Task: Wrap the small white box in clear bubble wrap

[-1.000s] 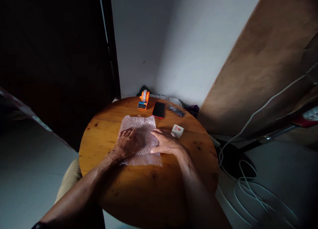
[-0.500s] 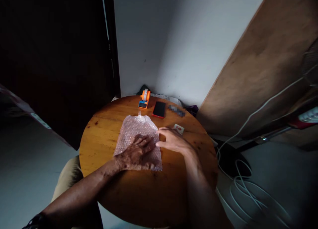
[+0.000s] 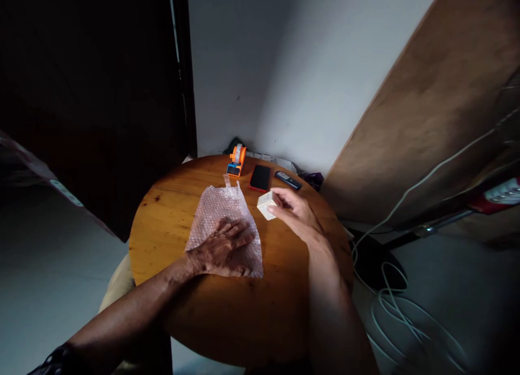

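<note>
Box (image 3: 265,206): small, pale, tilted, over the table (image 3: 162,239) just right of the bubble wrap (image 3: 209,212). Print on its faces too small to read; its right end covered by fingers. Cannot tell whether its lower corner clears the wood.

Right hand (image 3: 298,215): grasping the box, thumb on the near side, fingers curled over the far side. Fingertips partly hidden behind the box. Wrist roughly straight, forearm rising from the lower right, its lower part dim and cut by the bottom edge.

Bubble wrap: flat on the table, middle and near part under the left hand (image 3: 225,247). Whatever the palm covers cannot be made out. 2 clear strips stick up at its far edge; the left 1 (image 3: 227,180) shows better.

Left hand: palm down, fingers spread and slightly bent, laid on the wrap, grip released. Forearm slants in from lower left; dark wristband (image 3: 52,361) cut off by the frame.

Beyond, in a row: orange tape dispenser (image 3: 236,161), phone (image 3: 260,177), dark handset (image 3: 288,180). Handset markings illegible. Right floor: looped white cable (image 3: 385,307), parts lost in shadow.
</note>
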Demonstrator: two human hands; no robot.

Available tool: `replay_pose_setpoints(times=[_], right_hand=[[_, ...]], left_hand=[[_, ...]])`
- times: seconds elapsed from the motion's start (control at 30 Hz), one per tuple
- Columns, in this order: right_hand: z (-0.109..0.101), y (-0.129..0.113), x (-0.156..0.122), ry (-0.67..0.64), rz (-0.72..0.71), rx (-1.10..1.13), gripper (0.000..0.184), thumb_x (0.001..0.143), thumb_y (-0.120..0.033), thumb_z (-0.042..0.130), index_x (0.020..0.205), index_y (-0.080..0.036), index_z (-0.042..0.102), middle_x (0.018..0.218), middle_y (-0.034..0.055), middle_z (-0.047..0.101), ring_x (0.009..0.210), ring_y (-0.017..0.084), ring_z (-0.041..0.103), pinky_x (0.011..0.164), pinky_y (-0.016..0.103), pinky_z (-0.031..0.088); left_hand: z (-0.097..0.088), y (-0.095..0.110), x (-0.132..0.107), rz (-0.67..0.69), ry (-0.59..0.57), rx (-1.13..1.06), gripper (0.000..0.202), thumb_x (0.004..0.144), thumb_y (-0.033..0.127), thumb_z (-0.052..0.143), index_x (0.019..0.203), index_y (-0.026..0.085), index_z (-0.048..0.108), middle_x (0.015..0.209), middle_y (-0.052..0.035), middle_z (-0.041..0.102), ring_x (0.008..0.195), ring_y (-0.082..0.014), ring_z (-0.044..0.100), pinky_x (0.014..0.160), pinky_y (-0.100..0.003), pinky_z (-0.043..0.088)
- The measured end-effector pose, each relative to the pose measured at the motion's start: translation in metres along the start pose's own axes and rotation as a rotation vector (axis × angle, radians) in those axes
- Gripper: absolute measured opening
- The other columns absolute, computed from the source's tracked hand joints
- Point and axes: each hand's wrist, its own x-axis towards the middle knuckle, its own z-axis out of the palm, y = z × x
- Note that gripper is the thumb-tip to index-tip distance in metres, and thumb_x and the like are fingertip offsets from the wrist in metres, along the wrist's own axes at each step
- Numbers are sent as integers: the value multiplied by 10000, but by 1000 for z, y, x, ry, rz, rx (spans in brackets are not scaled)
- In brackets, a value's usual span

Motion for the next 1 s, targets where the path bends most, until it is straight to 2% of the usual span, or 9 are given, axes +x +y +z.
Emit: replay_pose_setpoints(times=[0.1,0.2,0.37,0.47,0.57,0.7,0.8,0.9,1.0], right_hand=[[29,-20,-7,-235,-114,339,479,813,-448,661,1235,-227,610,1136,59,685,983,209,646,839,341,517],[62,-25,-8,-415,-95,422,446,821,-464,668,1201,-233,640,1111,50,689,999,203,634,869,340,507],[79,10,6,-193,136,483,422,786,-573,648,955,-186,664,886,39,702,816,192,641,752,320,512],[74,29,14,-109,207,447,423,748,-567,659,932,-186,645,876,37,708,813,199,646,752,323,510],[72,33,15,-118,195,401,404,709,-450,706,1020,-200,640,938,24,713,870,197,651,820,332,507],[76,25,9,-236,156,222,521,667,-289,722,1165,-193,599,1042,42,705,937,196,648,836,326,503],[73,17,4,-303,51,-48,487,660,-251,722,1132,-195,615,981,31,705,875,190,640,780,304,489],[69,10,2,-308,-10,-264,251,690,-307,712,907,-203,645,799,-16,674,728,161,605,671,263,447],[70,5,2,-243,13,-221,230,723,-382,696,834,-196,620,732,-25,651,678,153,597,626,249,427]], left_hand=[[-6,3,1,11,22,-16,876,764,638,666,1492,222,413,1580,-160,342,1449,-419,284,1178,-632,205],[-8,5,2,39,42,-62,802,796,560,663,1485,222,428,1566,-114,380,1455,-390,285,1180,-529,293],[-2,2,2,34,66,-73,915,737,643,687,1514,276,374,1603,-116,316,1458,-416,267,1172,-637,216],[-8,-5,0,38,110,-123,727,775,576,674,1422,293,503,1546,-86,427,1428,-352,356,1172,-605,247],[-21,-19,-2,-102,266,-153,316,877,314,562,1151,235,699,1270,-59,672,1237,-247,561,1095,-447,411],[-26,-45,-5,-392,276,-29,227,830,155,538,921,171,745,1030,-75,738,1009,-230,646,968,-379,484],[-21,-56,-5,-437,269,-9,185,800,178,586,882,194,751,1082,-71,731,1061,-254,628,996,-397,465],[-19,-59,-4,-447,254,-22,213,795,200,595,933,213,755,1145,-62,717,1081,-240,624,1013,-380,460],[-21,-58,-4,-452,257,-28,225,792,211,606,955,199,760,1158,-77,710,1107,-247,614,1036,-381,441]])
